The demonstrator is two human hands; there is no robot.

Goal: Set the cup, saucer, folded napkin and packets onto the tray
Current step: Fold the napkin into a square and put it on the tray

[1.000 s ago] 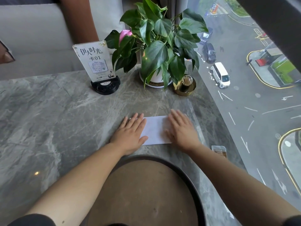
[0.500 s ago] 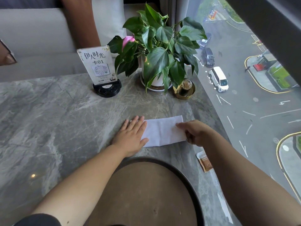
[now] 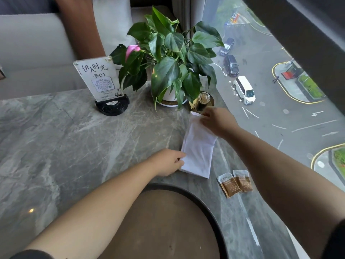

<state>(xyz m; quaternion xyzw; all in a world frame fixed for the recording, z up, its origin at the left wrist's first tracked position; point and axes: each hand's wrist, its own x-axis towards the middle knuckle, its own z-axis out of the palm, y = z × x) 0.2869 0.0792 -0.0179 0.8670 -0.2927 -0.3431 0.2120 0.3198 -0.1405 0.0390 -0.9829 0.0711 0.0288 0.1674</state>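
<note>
Marble surface by a window: the napkin, near the right edge, is pinched at its far end by the right hand and at its near corner by the left hand. Folding appears in hand; transfer to the tray should follow, then the packets.

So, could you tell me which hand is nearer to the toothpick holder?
The right hand, pinching the napkin's far end just in front of the toothpick holder. The left hand holds the napkin's near end, well short of it.
</note>
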